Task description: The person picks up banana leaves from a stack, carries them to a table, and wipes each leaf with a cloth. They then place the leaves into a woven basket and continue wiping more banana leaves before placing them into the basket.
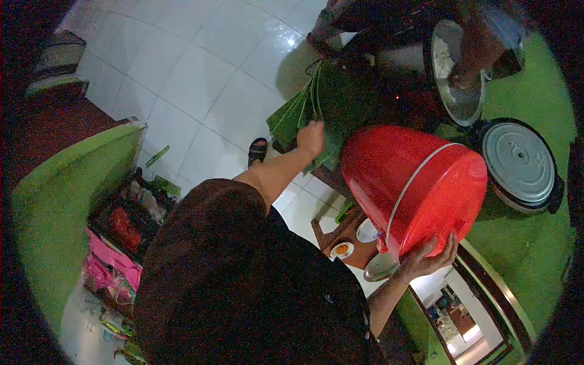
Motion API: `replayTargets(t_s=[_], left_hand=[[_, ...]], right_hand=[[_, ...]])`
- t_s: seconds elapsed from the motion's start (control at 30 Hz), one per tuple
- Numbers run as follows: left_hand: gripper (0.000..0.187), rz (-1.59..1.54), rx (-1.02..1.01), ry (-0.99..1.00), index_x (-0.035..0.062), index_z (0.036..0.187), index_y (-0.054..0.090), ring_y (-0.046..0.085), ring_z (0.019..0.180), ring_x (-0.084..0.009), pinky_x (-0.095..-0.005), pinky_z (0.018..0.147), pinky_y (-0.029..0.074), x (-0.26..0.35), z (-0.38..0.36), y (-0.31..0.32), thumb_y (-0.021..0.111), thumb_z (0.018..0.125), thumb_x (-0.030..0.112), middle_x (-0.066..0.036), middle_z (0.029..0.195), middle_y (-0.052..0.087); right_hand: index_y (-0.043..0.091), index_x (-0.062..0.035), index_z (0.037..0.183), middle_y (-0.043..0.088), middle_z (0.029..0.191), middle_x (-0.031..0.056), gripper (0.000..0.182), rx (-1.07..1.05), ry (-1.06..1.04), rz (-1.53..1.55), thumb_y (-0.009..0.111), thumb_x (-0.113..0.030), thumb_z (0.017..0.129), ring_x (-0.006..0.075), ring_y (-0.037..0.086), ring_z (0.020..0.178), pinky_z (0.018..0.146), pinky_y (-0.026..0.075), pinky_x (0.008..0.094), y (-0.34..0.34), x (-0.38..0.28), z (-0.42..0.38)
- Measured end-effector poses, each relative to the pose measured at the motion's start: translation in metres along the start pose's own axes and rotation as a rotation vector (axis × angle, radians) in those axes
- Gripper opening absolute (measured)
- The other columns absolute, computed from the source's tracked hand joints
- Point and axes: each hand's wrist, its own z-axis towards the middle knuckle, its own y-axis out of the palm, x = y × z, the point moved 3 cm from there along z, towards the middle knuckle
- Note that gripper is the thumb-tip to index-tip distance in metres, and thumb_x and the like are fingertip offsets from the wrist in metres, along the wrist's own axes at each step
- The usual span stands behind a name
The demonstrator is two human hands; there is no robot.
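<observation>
My left hand (pixel 311 139) is closed in a fist around the stalk end of large green leaves (pixel 298 112), which look like banana leaves. They spread beyond the hand, partly lost in shadow. To their right is a big red plastic bucket (pixel 389 164), with a pale band around it and a flat, lid-like red face. My right hand (pixel 429 258) grips the lower edge of this bucket, its fingers curved over the red surface. Whether the bucket stands on something is hidden.
A lidded metal pot (pixel 520 161) sits at right. Beyond it, another person's hand (pixel 465 76) reaches into a metal basin (pixel 447 106) holding something white. Plates (pixel 342 250) lie on a brown surface below the bucket. A green partition (pixel 67 164) stands left of the white tiled floor (pixel 182 67).
</observation>
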Motion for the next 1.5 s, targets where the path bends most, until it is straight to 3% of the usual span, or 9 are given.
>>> replayTargets(t_s=[0.2, 0.4, 0.5, 0.57, 0.67, 0.83, 1.17, 1.23, 1.5], left_hand=[[0.022, 0.088, -0.156, 0.143, 0.0103, 0.101, 0.06, 0.059, 0.091, -0.0337, -0.0455, 0.078, 0.045, 0.008, -0.007, -0.005, 0.053, 0.08, 0.015, -0.015, 0.092, 0.058], [0.033, 0.015, 0.032, 0.547, 0.0071, 0.101, 0.057, 0.057, 0.089, -0.0354, -0.0478, 0.074, 0.042, 0.015, -0.016, -0.007, 0.061, 0.068, 0.003, -0.016, 0.088, 0.056], [0.032, -0.285, -0.085, 0.431, 0.0037, 0.101, 0.052, 0.056, 0.088, -0.0403, -0.0502, 0.074, 0.042, 0.011, -0.006, 0.004, 0.058, 0.069, 0.0, -0.02, 0.092, 0.056], [0.034, -0.582, 0.066, -0.096, 0.0017, 0.105, 0.049, 0.056, 0.09, -0.0423, -0.0507, 0.075, 0.043, -0.016, 0.015, 0.017, 0.057, 0.072, 0.0, -0.025, 0.098, 0.056], [0.042, -0.5, 0.266, -0.18, 0.0018, 0.113, 0.049, 0.058, 0.097, -0.0398, -0.0484, 0.08, 0.044, -0.036, 0.041, -0.008, 0.059, 0.073, 0.003, -0.028, 0.105, 0.057], [0.058, -0.245, -0.058, -0.512, 0.0037, 0.129, 0.044, 0.057, 0.104, -0.0381, -0.0446, 0.088, 0.046, -0.068, 0.087, -0.005, 0.063, 0.074, 0.012, -0.024, 0.111, 0.059], [0.047, -0.349, -0.044, -0.457, 0.0153, 0.127, 0.05, 0.057, 0.103, -0.0361, -0.046, 0.086, 0.047, -0.078, 0.106, 0.017, 0.06, 0.081, 0.021, -0.018, 0.11, 0.06], [0.041, -0.094, 0.107, -0.279, 0.0144, 0.121, 0.054, 0.055, 0.106, -0.0359, -0.0467, 0.086, 0.047, -0.056, 0.09, -0.003, 0.06, 0.081, 0.02, -0.017, 0.114, 0.057], [0.023, -0.036, 0.149, -0.133, 0.0056, 0.1, 0.057, 0.056, 0.094, -0.0366, -0.0471, 0.082, 0.046, -0.032, 0.087, -0.01, 0.057, 0.082, 0.02, -0.017, 0.098, 0.054]], right_hand=[[0.055, -0.0001, 0.117, 0.052, 0.122, 0.0165, 0.036, -0.042, 0.014, -0.022, 0.056, -0.025, 0.091, 0.0315, 0.047, 0.115, 0.099, 0.036, 0.0439, 0.001, 0.001, 0.0], [0.056, -0.0005, 0.116, 0.054, 0.119, 0.0166, 0.036, 0.007, -0.01, 0.012, 0.056, -0.027, 0.091, 0.032, 0.048, 0.114, 0.099, 0.036, 0.0438, 0.002, 0.005, -0.001], [0.056, -0.0006, 0.116, 0.054, 0.119, 0.0165, 0.036, -0.022, 0.001, -0.044, 0.056, -0.027, 0.091, 0.0323, 0.048, 0.113, 0.098, 0.036, 0.0436, 0.001, 0.006, 0.0], [0.055, -0.0006, 0.117, 0.054, 0.119, 0.0164, 0.037, -0.018, -0.025, -0.046, 0.056, -0.027, 0.091, 0.0325, 0.049, 0.112, 0.099, 0.037, 0.0434, 0.001, 0.007, -0.001], [0.055, -0.0007, 0.117, 0.054, 0.119, 0.0166, 0.036, -0.022, 0.009, -0.054, 0.056, -0.026, 0.091, 0.0325, 0.049, 0.112, 0.099, 0.037, 0.0438, 0.002, 0.006, -0.001], [0.054, -0.0001, 0.117, 0.053, 0.12, 0.0168, 0.036, -0.033, -0.002, -0.019, 0.057, -0.024, 0.091, 0.0322, 0.049, 0.113, 0.099, 0.037, 0.0441, 0.001, 0.001, 0.001], [0.053, 0.0006, 0.118, 0.053, 0.12, 0.0173, 0.037, -0.054, 0.003, -0.002, 0.057, -0.024, 0.091, 0.0324, 0.049, 0.112, 0.098, 0.037, 0.0443, 0.003, 0.002, 0.003], [0.053, 0.0006, 0.118, 0.053, 0.12, 0.0172, 0.037, -0.06, 0.009, -0.016, 0.057, -0.024, 0.091, 0.0325, 0.049, 0.112, 0.099, 0.037, 0.0444, 0.003, 0.004, 0.001], [0.053, -0.0012, 0.116, 0.053, 0.12, 0.0177, 0.035, -0.051, 0.061, 0.048, 0.058, -0.023, 0.09, 0.0336, 0.046, 0.117, 0.103, 0.033, 0.0494, 0.002, 0.004, 0.0]])
